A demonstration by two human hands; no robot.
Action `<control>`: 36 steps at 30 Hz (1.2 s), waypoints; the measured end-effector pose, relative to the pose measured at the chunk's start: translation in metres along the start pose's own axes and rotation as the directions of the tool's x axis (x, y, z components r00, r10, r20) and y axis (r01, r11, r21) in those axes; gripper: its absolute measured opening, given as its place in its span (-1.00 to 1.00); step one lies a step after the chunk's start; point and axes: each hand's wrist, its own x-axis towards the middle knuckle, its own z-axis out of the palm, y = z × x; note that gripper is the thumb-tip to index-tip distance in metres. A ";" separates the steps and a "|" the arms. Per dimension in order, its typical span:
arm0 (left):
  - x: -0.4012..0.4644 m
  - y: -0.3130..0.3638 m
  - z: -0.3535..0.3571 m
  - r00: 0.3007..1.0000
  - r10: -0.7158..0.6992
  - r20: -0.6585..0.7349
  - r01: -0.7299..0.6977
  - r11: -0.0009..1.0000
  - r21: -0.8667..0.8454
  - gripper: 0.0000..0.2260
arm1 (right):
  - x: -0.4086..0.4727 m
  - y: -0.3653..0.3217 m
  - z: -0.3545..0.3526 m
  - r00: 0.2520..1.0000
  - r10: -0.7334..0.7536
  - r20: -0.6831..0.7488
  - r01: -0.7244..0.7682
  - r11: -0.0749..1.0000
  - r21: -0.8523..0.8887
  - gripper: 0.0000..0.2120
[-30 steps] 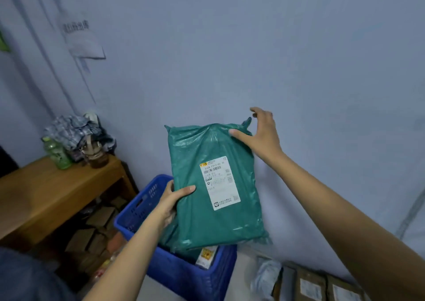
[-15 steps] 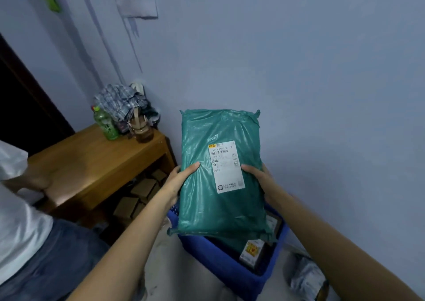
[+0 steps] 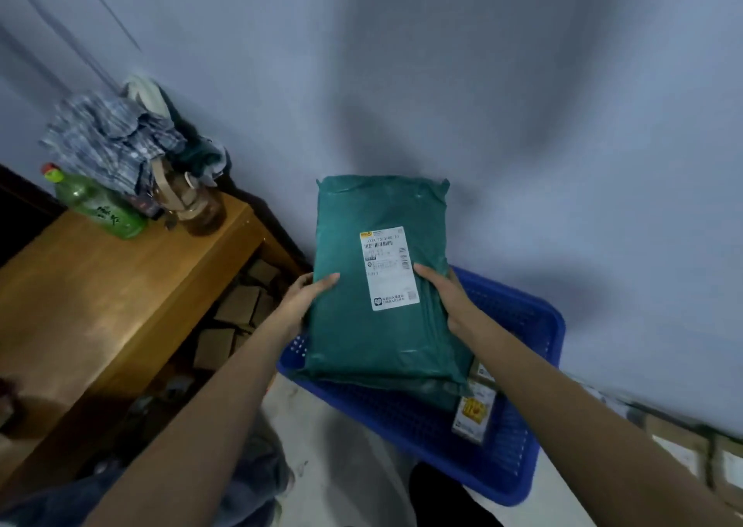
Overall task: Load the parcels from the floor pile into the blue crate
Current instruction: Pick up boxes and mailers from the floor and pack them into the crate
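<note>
From the head camera we see both of our hands holding a green parcel (image 3: pixel 382 325) over the blue crate (image 3: pixel 522 325), its white label (image 3: pixel 389 268) facing up. Our left hand (image 3: pixel 305 299) grips the parcel's left edge, thumb lying on top and fingers hidden beneath. Our right hand (image 3: pixel 446 297) grips the right edge the same way, thumb on the upper face beside the label. The parcel's near end sits low in the crate; whether it touches what lies below we cannot tell. A small box with a yellow label (image 3: pixel 474 410) lies in the crate at the parcel's near right corner. To the left stands a wooden table (image 3: pixel 100 305) carrying a green bottle (image 3: pixel 96 204), a brown jar (image 3: pixel 197 208) and crumpled cloth (image 3: pixel 116 140). Cardboard boxes (image 3: pixel 237 317) lie beneath it.
</note>
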 end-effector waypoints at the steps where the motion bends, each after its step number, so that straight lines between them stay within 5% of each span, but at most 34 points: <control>1: 0.010 -0.003 0.000 0.999 -0.038 0.009 0.038 0.999 0.010 -0.36 | 0.007 0.006 -0.001 1.000 0.025 -0.017 -0.025 1.000 0.017 -0.40; 6: 0.069 -0.024 -0.010 0.986 -0.148 0.083 0.140 0.986 0.092 -0.12 | 0.041 0.043 -0.007 0.988 0.092 -0.122 -0.085 0.994 0.061 -0.22; 10: 0.122 -0.055 -0.027 0.962 -0.238 0.136 0.220 0.966 0.137 -0.34 | 0.061 0.090 -0.002 0.967 0.137 -0.213 -0.111 0.985 0.130 -0.23; 13: 0.156 -0.086 -0.047 0.927 -0.334 0.174 0.303 0.935 0.184 -0.20 | 0.073 0.132 0.007 0.936 0.201 -0.289 -0.156 0.973 0.171 -0.22; 20: 0.229 -0.145 -0.086 0.888 -0.403 0.220 0.349 0.904 0.246 -0.50 | 0.123 0.212 0.024 0.895 0.269 -0.356 -0.196 0.954 0.227 -0.29; 23: 0.254 -0.160 -0.092 0.884 -0.405 0.234 0.350 0.904 0.245 -0.47 | 0.146 0.230 0.026 0.889 0.257 -0.379 -0.182 0.957 0.224 -0.40; 31: 0.298 -0.188 -0.078 0.962 -0.203 0.184 0.108 0.897 0.428 -0.35 | 0.202 0.252 0.017 0.871 0.223 -0.438 -0.138 0.966 0.218 -0.48; 36: 0.293 -0.216 -0.066 0.992 0.102 0.075 -0.123 0.661 0.740 -0.40 | 0.228 0.259 0.014 0.870 0.216 -0.444 -0.133 0.969 0.210 -0.64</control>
